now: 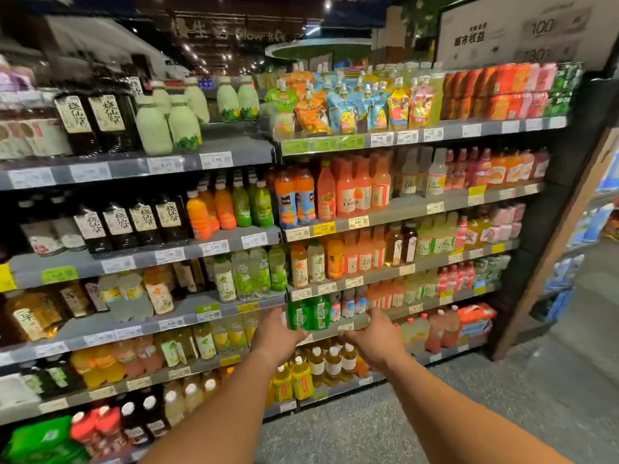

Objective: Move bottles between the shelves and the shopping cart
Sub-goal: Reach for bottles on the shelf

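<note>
**Both hands at a green bottle pack on the shelf**

Supermarket shelving [385, 209] in grey metal, stocked with rows of coloured drink bottles, fills the view, with speckled grey floor [502, 396] at 5 o'clock. A shrink-wrapped pack of green plastic bottles [310, 313] is seen at the front edge of a lower shelf, just below centre. The left hand [276, 333] is laid against the pack's 9 o'clock side, its fingers mostly straight. The right hand [375, 336] is held at the pack's 4 o'clock, fingers apart and relaxed, clamped on nothing; contact cannot be told.
</note>
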Demonstrator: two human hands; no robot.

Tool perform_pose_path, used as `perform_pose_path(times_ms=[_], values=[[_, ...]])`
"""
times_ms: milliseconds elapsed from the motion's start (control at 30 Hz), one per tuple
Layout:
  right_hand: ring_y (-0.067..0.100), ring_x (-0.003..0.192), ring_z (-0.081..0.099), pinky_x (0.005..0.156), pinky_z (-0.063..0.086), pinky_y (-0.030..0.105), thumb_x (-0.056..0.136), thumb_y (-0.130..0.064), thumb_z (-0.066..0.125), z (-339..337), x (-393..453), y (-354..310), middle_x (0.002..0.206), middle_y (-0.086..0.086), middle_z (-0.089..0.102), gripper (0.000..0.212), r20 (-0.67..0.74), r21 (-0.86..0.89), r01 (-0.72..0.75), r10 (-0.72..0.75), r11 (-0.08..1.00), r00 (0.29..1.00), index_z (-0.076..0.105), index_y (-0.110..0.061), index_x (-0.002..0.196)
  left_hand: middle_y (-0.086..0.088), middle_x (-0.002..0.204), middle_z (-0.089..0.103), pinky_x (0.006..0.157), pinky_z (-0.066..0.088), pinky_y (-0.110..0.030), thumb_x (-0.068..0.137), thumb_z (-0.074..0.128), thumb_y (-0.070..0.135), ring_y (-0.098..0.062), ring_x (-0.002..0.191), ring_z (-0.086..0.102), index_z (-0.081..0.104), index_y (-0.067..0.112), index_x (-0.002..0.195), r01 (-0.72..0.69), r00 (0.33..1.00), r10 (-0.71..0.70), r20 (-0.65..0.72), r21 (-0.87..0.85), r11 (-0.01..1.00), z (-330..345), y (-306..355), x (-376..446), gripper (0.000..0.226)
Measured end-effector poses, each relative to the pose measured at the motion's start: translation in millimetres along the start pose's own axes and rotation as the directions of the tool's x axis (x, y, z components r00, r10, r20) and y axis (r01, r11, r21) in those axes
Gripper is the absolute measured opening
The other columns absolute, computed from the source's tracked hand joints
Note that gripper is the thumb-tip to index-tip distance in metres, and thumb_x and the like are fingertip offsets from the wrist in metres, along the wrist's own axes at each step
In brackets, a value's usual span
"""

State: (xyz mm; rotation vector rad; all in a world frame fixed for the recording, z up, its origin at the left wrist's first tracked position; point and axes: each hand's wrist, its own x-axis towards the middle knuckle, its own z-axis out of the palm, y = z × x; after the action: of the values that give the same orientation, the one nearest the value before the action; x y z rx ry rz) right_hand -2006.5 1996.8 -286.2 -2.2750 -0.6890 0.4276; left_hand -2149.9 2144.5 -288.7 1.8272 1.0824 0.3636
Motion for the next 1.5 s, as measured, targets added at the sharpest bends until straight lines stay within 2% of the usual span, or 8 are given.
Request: perform_pose_path(times_ms=[133,233,400,500,667,833,1033,1500], values=[[0.010,0.074,0.061,0.056,0.048,0.015,0.077,-0.045,0.077,11.2,59.4,5.5,0.118,0.009,0.057,0.080,0.069,0.004,-0.012,0.012,1.000,0.998,0.039,-0.012,0.138,-0.005,0.130,0.060,0.089,0.047,-0.030,0.077,0.079,0.031,-0.022,0.105,0.058,0.049,0.021,0.139,0.077,0.996,-0.077,-0.045,-0.016,0.997,14.3,5.8,48.2,0.069],[0.016,0.080,0.065,0.068,0.055,0.031,0.079,-0.045,0.076,28.5,107.3,7.6,0.122,0.009,0.060,0.075,0.101,0.012,-0.026,0.024,1.000,0.995,0.039,-0.014,0.137,-0.007,0.138,0.055,0.085,0.042,-0.027,0.079,0.078,0.032,-0.026,0.116,0.057,0.048,0.018,0.141,0.118,0.990,-0.119,-0.070,-0.018,0.993,28.5,3.0,98.3,0.070],[0.026,0.112,0.060,0.089,0.047,0.032,0.078,-0.047,0.076,73.6,199.1,15.7,0.130,0.007,0.059,0.077,0.084,0.003,-0.040,0.039,0.999,0.996,0.042,-0.014,0.138,-0.003,0.133,0.061,0.093,0.046,-0.030,0.078,0.080,0.029,-0.023,0.114,0.060,0.054,0.018,0.134,0.147,0.986,-0.149,-0.070,-0.036,0.989,64.0,-11.5,200.6,0.063],[0.027,0.110,0.059,0.083,0.044,0.030,0.078,-0.046,0.075,101.4,258.5,18.1,0.121,0.006,0.062,0.066,0.105,0.018,-0.041,0.039,0.999,0.994,0.048,-0.012,0.128,0.000,0.124,0.066,0.095,0.050,-0.033,0.078,0.080,0.027,-0.021,0.106,0.063,0.061,0.019,0.122,0.175,0.983,-0.176,-0.054,-0.029,0.984,82.8,-16.6,262.1,0.049],[0.031,0.116,0.057,0.092,0.046,0.036,0.079,-0.050,0.072,129.9,342.6,11.5,0.128,0.010,0.061,0.076,0.102,0.028,-0.058,0.055,0.998,0.993,0.042,-0.014,0.139,-0.010,0.134,0.060,0.098,0.048,-0.037,0.080,0.077,0.036,-0.033,0.118,0.058,0.051,0.015,0.135,0.237,0.969,-0.233,-0.078,0.037,0.971,94.9,-12.4,343.9,0.064],[0.030,0.117,0.057,0.090,0.044,0.033,0.081,-0.041,0.073,148.1,399.6,8.4,0.131,0.008,0.060,0.071,0.166,0.070,-0.089,0.077,0.994,0.983,0.042,-0.012,0.138,-0.010,0.132,0.061,0.079,0.037,-0.028,0.081,0.076,0.037,-0.032,0.116,0.058,0.049,0.015,0.135,0.302,0.950,-0.294,-0.109,0.075,0.950,105.7,-11.3,391.9,0.064],[0.032,0.109,0.059,0.090,0.049,0.039,0.080,-0.033,0.075,170.9,438.7,12.9,0.119,0.013,0.064,0.063,0.149,0.087,-0.069,0.056,0.994,0.987,0.047,-0.005,0.128,-0.004,0.113,0.069,0.083,0.047,-0.031,0.078,0.079,0.029,-0.028,0.104,0.064,0.057,0.019,0.111,0.304,0.933,-0.306,-0.192,-0.043,0.952,133.2,-18.5,417.7,0.041],[0.034,0.097,0.063,0.083,0.051,0.041,0.080,-0.034,0.075,199.5,467.6,16.4,0.105,0.012,0.068,0.045,0.013,0.158,0.029,-0.032,0.987,0.999,0.050,-0.010,0.109,-0.004,0.113,0.069,0.081,0.047,-0.031,0.076,0.082,0.030,-0.027,0.103,0.064,0.055,0.016,0.116,0.279,0.883,-0.292,-0.366,-0.091,0.956,151.9,-22.5,447.7,0.050]])
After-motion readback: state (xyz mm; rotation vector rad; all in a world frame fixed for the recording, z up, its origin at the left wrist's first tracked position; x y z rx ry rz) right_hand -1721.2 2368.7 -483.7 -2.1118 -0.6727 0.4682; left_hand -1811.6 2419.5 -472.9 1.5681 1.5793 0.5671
